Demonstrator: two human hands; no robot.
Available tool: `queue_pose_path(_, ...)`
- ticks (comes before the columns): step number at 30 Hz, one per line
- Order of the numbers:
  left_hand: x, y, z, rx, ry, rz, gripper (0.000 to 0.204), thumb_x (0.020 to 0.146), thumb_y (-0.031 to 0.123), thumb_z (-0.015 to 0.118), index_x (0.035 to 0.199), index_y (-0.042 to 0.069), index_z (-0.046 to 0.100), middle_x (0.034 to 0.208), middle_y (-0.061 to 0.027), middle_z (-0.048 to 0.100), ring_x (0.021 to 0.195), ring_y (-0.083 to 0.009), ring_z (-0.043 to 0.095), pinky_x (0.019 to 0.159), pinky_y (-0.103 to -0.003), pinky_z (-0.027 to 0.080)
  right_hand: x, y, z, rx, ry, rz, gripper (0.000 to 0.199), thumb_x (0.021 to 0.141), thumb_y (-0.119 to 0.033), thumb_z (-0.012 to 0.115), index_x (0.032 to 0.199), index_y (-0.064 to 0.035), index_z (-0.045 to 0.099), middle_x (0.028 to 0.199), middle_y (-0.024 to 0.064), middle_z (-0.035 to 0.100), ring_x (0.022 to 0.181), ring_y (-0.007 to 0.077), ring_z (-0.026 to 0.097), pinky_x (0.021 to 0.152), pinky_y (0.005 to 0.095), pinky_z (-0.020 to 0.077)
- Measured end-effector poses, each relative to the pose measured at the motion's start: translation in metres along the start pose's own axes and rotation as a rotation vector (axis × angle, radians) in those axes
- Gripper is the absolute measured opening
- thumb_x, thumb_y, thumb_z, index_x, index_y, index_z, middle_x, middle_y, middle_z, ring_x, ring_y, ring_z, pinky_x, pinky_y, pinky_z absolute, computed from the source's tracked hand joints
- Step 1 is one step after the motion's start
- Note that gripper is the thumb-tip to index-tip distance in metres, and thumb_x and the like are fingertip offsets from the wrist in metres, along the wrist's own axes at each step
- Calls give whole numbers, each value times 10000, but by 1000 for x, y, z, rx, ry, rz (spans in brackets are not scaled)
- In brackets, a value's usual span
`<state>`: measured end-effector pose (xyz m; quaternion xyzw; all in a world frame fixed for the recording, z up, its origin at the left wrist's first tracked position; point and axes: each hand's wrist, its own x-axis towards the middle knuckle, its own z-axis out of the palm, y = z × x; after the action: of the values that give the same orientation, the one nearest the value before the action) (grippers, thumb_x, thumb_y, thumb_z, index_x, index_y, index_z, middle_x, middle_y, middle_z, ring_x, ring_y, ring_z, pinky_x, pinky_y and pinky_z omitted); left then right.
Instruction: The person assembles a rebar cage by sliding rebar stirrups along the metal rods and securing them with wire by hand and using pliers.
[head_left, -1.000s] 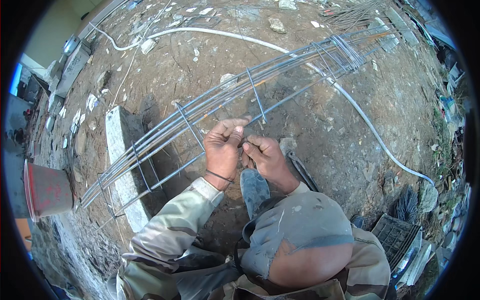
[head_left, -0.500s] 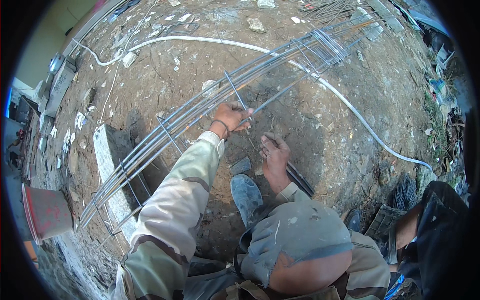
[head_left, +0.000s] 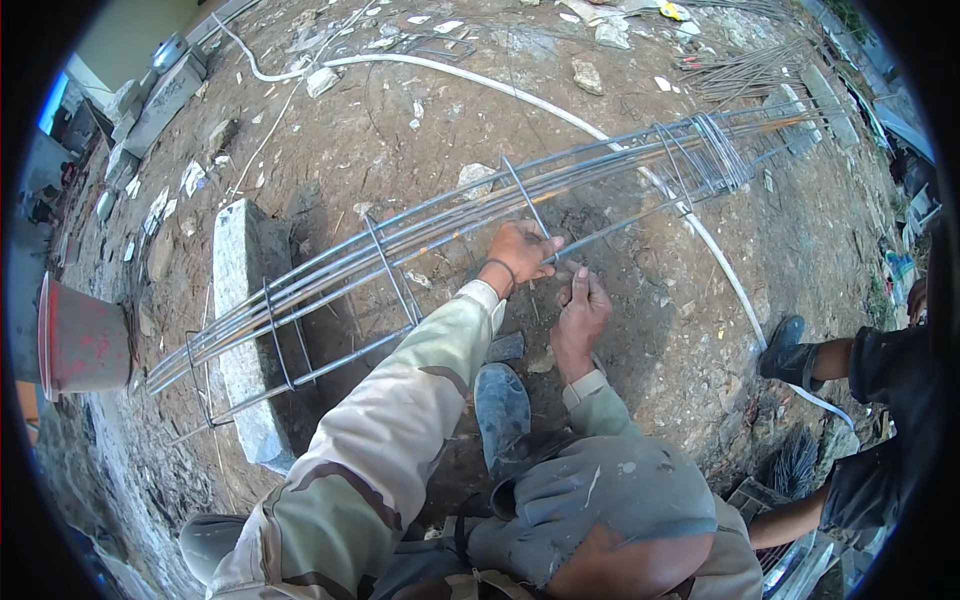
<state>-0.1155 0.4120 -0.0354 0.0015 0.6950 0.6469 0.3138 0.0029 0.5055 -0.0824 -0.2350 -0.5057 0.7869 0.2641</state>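
Note:
A long cage of steel bars (head_left: pixel 440 225) with square stirrups lies on bare ground from lower left to upper right. Its left end rests on a grey stone block (head_left: pixel 240 290). My left hand (head_left: pixel 520 250) reaches forward and is closed around the cage's near lower bar, beside an upright stirrup (head_left: pixel 525 195). My right hand (head_left: pixel 583 305) sits just below that bar with the fingers pinched together; anything between them is too small to see. My shoe (head_left: pixel 500 400) and bent knee (head_left: pixel 600 500) are under the hands.
A white hose (head_left: pixel 715 255) crosses under the cage. A red bucket (head_left: pixel 85 340) stands far left. Another person (head_left: pixel 880 400) crouches at the right, shoe (head_left: pixel 785 345) near the hose. Loose rods (head_left: pixel 740 75) lie at top right, with stones and scraps scattered around.
My hands, together on the cage a second ago, have parted. The left arm has stretched forward along the bar and the right hand has dropped lower. Another person has come into view at right.

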Motion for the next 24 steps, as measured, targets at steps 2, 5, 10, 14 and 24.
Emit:
queue_pose_path(2, 2, -1, -1, 32, -30, -43, 348, 910, 250, 805, 1017, -52, 666, 795, -104, 713, 639, -160, 724, 516, -246, 584, -18, -5, -20, -179, -26, -30, 198, 1034, -143, 622, 1106, 20, 709, 832, 0, 675, 707, 51, 565, 605, 237, 435)
queue_pose_path(5, 2, -3, -2, 77, 10, -43, 382, 898, 267, 818, 1018, -67, 678, 784, -100, 705, 621, -157, 715, 503, -241, 575, -48, -2, -54, -352, -127, 1, 209, 1045, -153, 601, 1139, -5, 714, 792, -5, 653, 674, 54, 553, 589, 240, 426)
queue_pose_path(10, 3, -7, -1, 231, 93, -4, 481, 845, 321, 865, 999, -100, 693, 775, -119, 708, 587, -149, 697, 490, -255, 567, -51, 12, -77, -538, -147, 367, 158, 1027, -106, 604, 1099, 6, 688, 782, 43, 679, 636, 78, 563, 555, 255, 427)
queue_pose_path(14, 7, -16, 1, 454, 268, 72, 523, 793, 380, 898, 896, -98, 714, 732, -114, 714, 557, -154, 684, 510, -295, 565, -18, 14, -54, -322, -206, 515, 133, 1022, -91, 598, 1071, 4, 678, 806, 83, 706, 597, 94, 546, 505, 273, 405)
queue_pose_path(24, 2, -17, 3, 473, 273, 201, 471, 817, 407, 875, 772, -49, 761, 634, -86, 698, 528, -120, 644, 534, -311, 530, 65, -12, -28, 339, -508, 920, 155, 1020, -111, 610, 1074, 28, 649, 829, 99, 650, 528, 75, 431, 448, 229, 351)
